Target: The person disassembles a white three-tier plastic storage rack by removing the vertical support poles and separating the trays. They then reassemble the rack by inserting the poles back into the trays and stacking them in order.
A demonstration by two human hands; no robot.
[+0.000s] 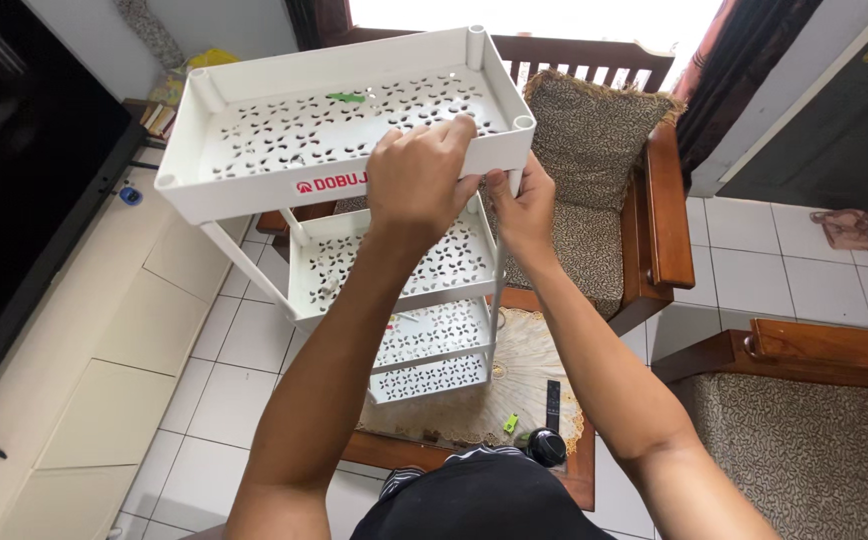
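both hands (424, 170) gripping white rack (284, 130)

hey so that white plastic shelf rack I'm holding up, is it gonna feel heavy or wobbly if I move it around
Probably light: the white shelf rack is thin perforated plastic, held up by the left hand and right hand at one corner. Likely wobbly: four tiers hang on slim posts. It may tip easily, being tall and narrow.

Home living room: armchair (614, 190), television (24, 180)
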